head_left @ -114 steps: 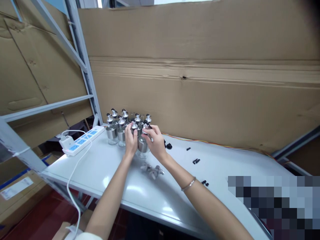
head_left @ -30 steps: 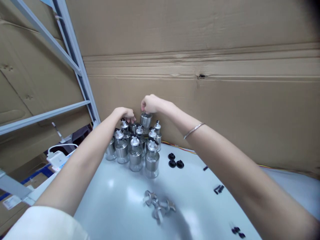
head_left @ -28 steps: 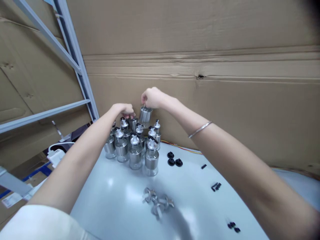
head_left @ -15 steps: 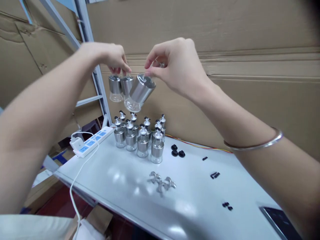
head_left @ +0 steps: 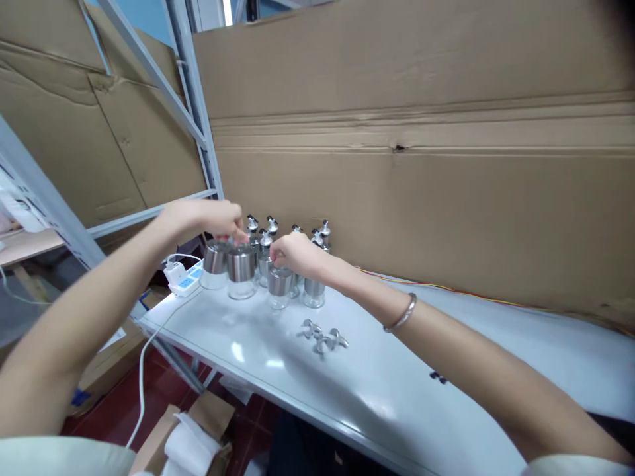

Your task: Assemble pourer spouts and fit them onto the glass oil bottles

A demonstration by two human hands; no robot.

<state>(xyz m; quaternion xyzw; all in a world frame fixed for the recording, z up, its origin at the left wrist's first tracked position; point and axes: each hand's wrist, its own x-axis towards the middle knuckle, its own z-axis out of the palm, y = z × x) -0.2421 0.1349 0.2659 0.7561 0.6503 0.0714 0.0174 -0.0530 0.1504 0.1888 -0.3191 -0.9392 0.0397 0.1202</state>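
Note:
My left hand (head_left: 229, 223) pinches the tops of two glass bottles with steel sleeves. One bottle (head_left: 215, 264) tilts slightly at the table's left end; the other bottle (head_left: 241, 266) hangs beside it, nearly upright. Closed round the top of a third glass bottle (head_left: 280, 283) is my right hand (head_left: 296, 254), with that bottle upright at the tabletop. Both hands hide the bottle necks. Just behind stand several similar bottles with silver pump tops (head_left: 266, 238), partly covered by my hands. Silver metal fittings (head_left: 323, 338) lie in front of the bottles.
A white power strip (head_left: 186, 283) with a plugged-in charger sits at the left end of the table (head_left: 278, 370). Its white cable drops over the front edge. Cardboard (head_left: 421, 211) walls the back. Small black parts (head_left: 438, 377) lie near my right forearm.
Both hands have come down with their bottles from above the table to its surface, in front of the standing group. The camera view has shifted, and my right forearm now covers the black parts behind.

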